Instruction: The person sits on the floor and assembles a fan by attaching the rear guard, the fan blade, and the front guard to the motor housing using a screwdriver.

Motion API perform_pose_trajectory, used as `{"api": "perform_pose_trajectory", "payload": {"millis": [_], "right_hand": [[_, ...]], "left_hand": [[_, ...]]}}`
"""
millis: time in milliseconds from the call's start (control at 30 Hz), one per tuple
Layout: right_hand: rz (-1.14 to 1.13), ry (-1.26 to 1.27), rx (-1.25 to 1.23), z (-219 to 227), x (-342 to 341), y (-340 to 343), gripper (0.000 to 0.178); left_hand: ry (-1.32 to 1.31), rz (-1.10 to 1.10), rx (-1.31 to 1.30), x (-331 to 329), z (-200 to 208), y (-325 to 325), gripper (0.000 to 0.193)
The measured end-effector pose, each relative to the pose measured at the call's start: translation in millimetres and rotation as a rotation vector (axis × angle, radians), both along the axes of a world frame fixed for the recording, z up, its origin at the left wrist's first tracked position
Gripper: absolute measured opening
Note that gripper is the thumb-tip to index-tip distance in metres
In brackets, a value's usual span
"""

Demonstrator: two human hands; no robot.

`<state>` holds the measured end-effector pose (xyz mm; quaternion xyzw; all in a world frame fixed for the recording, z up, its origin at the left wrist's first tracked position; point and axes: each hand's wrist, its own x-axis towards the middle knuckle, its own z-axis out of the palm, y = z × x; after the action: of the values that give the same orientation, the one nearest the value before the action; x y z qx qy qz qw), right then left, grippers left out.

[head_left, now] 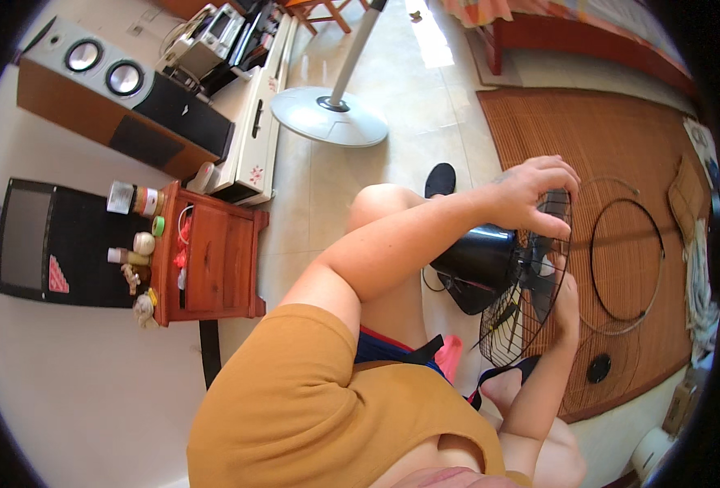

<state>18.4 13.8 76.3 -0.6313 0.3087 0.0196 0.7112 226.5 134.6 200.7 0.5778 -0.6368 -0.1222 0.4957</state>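
Note:
A black electric fan head (478, 252) rests between my legs, tilted, with dark blades (541, 293) inside its wire rear grille (510, 329). My left hand (535, 195) is closed over the upper rim of this grille, thumb on one side and fingers curled over the edge. My right hand (567, 305) is at the front side of the blades, close to their hub. Its fingers are bent and partly hidden by the blades and wires, so what they pinch cannot be made out.
A black ring (593, 252), a wire grille and a round black cap (599, 368) lie on the brown mat (530, 122). A round pale stand base with a pole (327, 118) stands ahead. Left are a wooden cabinet (217, 260), a television (67, 244) and a speaker (124, 106).

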Motion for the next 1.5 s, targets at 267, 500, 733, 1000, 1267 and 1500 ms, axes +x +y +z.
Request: {"api": "perform_pose_trajectory", "payload": {"millis": [267, 500, 733, 1000, 1267, 1500], "right_hand": [[-0.114, -0.166, -0.052, -10, -1, -3, 0.017], [-0.120, -0.336, -0.202, -39, -5, -31, 0.017], [0.042, -0.202, -0.034, 4, -13, -10, 0.022], [-0.245, -0.207, -0.203, -41, 4, -18, 0.028], [0.051, -0.286, 0.004, -17, -18, -24, 0.020], [0.046, -0.090, -0.025, -21, -6, -12, 0.018]], "left_hand": [[-0.013, 0.062, -0.056, -8, -8, -4, 0.042], [0.025, 0.033, -0.040, -7, -1, -6, 0.045], [0.063, 0.072, -0.023, -4, -9, 0, 0.048], [0.052, 0.108, -0.046, -7, -11, -1, 0.047], [0.044, 0.094, -0.097, -4, -15, -3, 0.048], [0.030, 0.123, -0.045, -2, -11, -5, 0.047]]}}
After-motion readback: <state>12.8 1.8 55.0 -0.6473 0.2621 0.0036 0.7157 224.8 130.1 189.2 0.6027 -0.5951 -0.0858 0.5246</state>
